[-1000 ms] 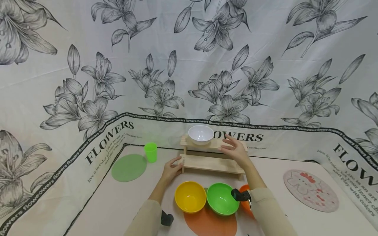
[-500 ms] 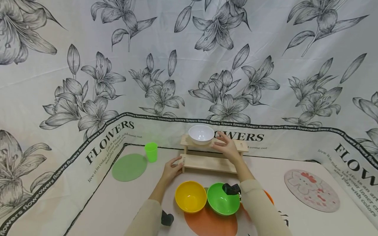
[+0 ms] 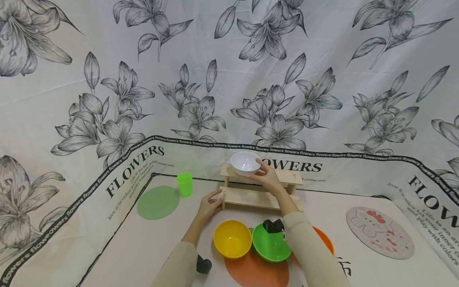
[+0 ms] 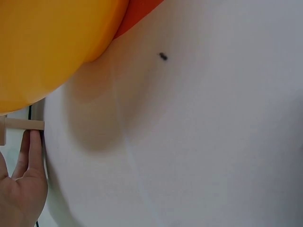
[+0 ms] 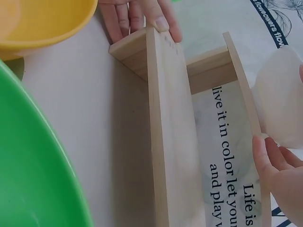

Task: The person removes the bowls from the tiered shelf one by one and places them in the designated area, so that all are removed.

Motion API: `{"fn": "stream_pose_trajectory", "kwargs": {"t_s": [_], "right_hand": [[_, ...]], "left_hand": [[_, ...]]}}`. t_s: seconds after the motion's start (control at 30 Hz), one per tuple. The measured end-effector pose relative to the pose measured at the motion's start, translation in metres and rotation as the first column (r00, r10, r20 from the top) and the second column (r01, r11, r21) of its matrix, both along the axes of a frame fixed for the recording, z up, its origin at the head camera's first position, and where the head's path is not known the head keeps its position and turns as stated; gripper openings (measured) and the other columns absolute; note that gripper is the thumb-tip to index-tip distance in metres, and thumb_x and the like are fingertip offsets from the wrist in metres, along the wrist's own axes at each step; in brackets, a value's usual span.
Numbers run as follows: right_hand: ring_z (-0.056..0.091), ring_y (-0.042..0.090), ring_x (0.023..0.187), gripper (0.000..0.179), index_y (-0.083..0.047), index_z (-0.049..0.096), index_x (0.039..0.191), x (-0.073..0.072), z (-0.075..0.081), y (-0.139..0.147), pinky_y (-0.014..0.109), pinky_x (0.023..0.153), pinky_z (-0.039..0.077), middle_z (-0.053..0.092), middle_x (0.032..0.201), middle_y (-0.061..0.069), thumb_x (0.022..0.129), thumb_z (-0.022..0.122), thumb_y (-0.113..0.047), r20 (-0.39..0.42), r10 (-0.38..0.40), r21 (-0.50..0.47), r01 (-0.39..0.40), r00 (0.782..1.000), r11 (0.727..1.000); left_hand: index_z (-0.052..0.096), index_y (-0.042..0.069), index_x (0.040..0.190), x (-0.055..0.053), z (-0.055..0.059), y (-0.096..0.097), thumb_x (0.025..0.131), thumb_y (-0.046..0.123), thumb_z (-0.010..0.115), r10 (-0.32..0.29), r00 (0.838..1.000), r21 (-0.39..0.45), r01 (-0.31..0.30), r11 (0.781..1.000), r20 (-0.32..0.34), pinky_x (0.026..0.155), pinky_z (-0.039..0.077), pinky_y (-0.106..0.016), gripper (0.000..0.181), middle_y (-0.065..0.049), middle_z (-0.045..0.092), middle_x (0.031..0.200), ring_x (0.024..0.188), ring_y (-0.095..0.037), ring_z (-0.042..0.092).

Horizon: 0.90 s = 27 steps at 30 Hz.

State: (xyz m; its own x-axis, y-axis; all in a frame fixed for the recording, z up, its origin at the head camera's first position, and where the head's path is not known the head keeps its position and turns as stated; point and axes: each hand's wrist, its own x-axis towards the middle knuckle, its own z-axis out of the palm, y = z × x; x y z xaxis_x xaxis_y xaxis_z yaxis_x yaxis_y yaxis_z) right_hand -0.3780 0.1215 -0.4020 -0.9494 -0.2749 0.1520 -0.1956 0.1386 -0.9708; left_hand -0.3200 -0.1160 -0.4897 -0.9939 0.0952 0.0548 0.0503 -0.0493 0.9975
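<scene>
A two-step wooden rack (image 3: 251, 197) stands at the back, with a white bowl (image 3: 244, 163) on the left part of its upper step. My left hand (image 3: 208, 205) grips the left end of the lower step; the right wrist view shows its thumb (image 5: 161, 21) on the board's end. From the right, my right hand (image 3: 269, 179) holds the side of the white bowl, one finger at the rim and others lower down. In the right wrist view, those lower fingers (image 5: 265, 149) meet the bowl's base at the step's edge.
In front of the rack sit a yellow bowl (image 3: 232, 239), a green bowl (image 3: 270, 249) and an orange bowl (image 3: 324, 239), partly behind my right sleeve. A green cup (image 3: 184, 184) and green mat (image 3: 157, 202) lie left, a pink patterned mat (image 3: 380, 232) right.
My right hand has moved left along the upper step and reached the white bowl, closing on its side. My left hand has stayed on the rack's end.
</scene>
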Motion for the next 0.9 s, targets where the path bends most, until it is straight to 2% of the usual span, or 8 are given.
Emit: {"fn": "stream_pose_trajectory", "kwargs": {"t_s": [0.13,0.23,0.37,0.47,0.7,0.9], "right_hand": [[0.040,0.043,0.127,0.081,0.000,0.018,0.149,-0.001,-0.001,-0.002,0.050,0.097,0.046,0.029,0.146,0.029,0.084,0.067,-0.004,0.022,-0.010,-0.022,0.011,1.000,1.000],[0.041,0.042,0.127,0.084,0.000,0.017,0.149,0.001,-0.001,-0.002,0.051,0.097,0.045,0.026,0.147,0.028,0.083,0.068,-0.005,0.032,-0.034,-0.022,0.034,0.999,0.999],[0.043,0.042,0.125,0.086,0.001,0.017,0.148,0.004,-0.003,0.000,0.042,0.096,0.048,0.024,0.149,0.028,0.081,0.071,-0.007,0.016,-0.072,0.030,0.072,0.997,0.997],[0.045,0.044,0.122,0.086,0.003,0.019,0.148,0.008,-0.003,0.002,0.033,0.095,0.050,0.026,0.147,0.029,0.081,0.071,-0.007,-0.008,-0.079,0.046,0.079,0.997,0.996],[0.050,0.042,0.117,0.087,0.000,0.023,0.148,0.025,-0.002,0.012,0.023,0.090,0.051,0.027,0.149,0.024,0.078,0.074,-0.008,-0.040,-0.071,0.057,0.073,0.997,0.996],[0.050,0.043,0.116,0.087,0.003,0.023,0.146,0.046,-0.001,0.024,0.018,0.087,0.050,0.027,0.148,0.026,0.077,0.074,-0.004,-0.040,-0.082,0.047,0.084,0.996,0.995]], "left_hand": [[0.047,-0.005,0.134,-0.001,-0.001,0.001,0.092,0.007,0.060,0.005,1.000,-0.001,-0.005,1.000,0.003,0.089,0.052,-0.048,0.045,-0.021,0.064,0.099,0.094,-0.029,0.062],[0.047,-0.004,0.134,-0.008,-0.012,0.001,0.092,0.009,0.060,0.017,1.000,-0.008,-0.017,1.000,-0.001,0.088,0.053,-0.045,0.045,-0.021,0.064,0.101,0.094,-0.027,0.062],[0.049,0.000,0.134,-0.017,-0.026,0.001,0.092,0.012,0.061,0.033,0.999,-0.019,-0.033,0.999,-0.005,0.085,0.055,-0.041,0.046,-0.022,0.063,0.104,0.093,-0.024,0.063],[0.049,0.000,0.134,-0.018,-0.028,0.002,0.092,0.014,0.062,0.035,0.999,-0.023,-0.035,0.999,-0.009,0.084,0.056,-0.039,0.046,-0.022,0.063,0.104,0.091,-0.022,0.063],[0.049,0.000,0.134,-0.018,-0.028,0.002,0.092,0.014,0.062,0.028,1.000,-0.024,-0.028,0.999,-0.012,0.084,0.056,-0.039,0.046,-0.022,0.063,0.103,0.089,-0.020,0.063],[0.048,-0.001,0.135,-0.020,-0.029,0.003,0.092,0.012,0.061,0.026,1.000,-0.006,-0.026,1.000,0.007,0.086,0.054,-0.045,0.046,-0.023,0.063,0.104,0.092,-0.026,0.063]]}}
